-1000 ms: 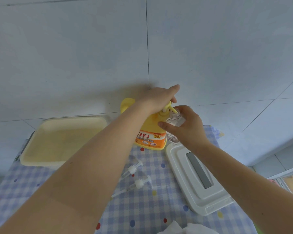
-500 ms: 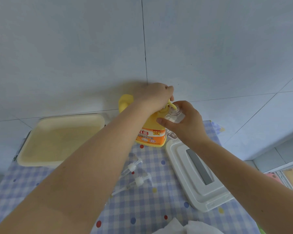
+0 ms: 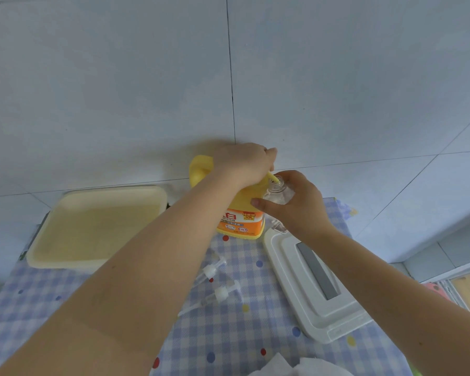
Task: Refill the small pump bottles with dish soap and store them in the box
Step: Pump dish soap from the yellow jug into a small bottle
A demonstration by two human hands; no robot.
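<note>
Big yellow dish soap jug [image 3: 239, 213] with an orange label stands upright at the back of the checkered surface [image 3: 228, 329]. Its yellow pump spout [image 3: 272, 177] pokes right into the open neck of a small clear bottle [image 3: 277, 191], held upright just beside it. Two white pump heads [image 3: 215, 280] lie loose on the surface nearer the camera.

Back of the worktop [image 3: 228, 335] is crowded: the yellow soap jug [image 3: 240, 215] stands against the tiled wall [image 3: 147, 90], both hands bunched at its spout, the cream tray [image 3: 92, 226] filling the middle left. Right of centre the white lid [image 3: 318, 289] runs diagonally, with two loose pump heads [image 3: 217, 280] just beside it. Bare checked cloth lies between lid and crumpled tissue [image 3: 296, 369] at bottom centre.
</note>
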